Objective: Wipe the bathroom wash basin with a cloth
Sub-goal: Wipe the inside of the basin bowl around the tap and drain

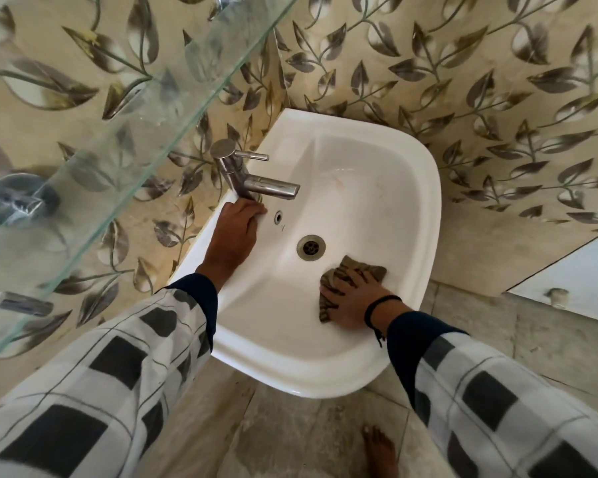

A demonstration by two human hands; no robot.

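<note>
A white wash basin [418, 188] hangs on the leaf-patterned wall, with a metal drain [310, 247] in its bowl. A brown striped cloth [358, 269] lies inside the bowl, right of the drain. My right hand [351, 301] presses flat on the cloth with spread fingers. My left hand [233, 229] rests on the basin's left rim beside the base of the chrome tap [252, 177], its fingers curled over the rim edge. Faint orange stains mark the far side of the bowl.
A glass shelf [118, 108] juts out above the tap at upper left. A small overflow hole [278, 217] sits below the spout. A white panel [573, 281] stands at right. A bare foot [380, 450] is on the tiled floor under the basin.
</note>
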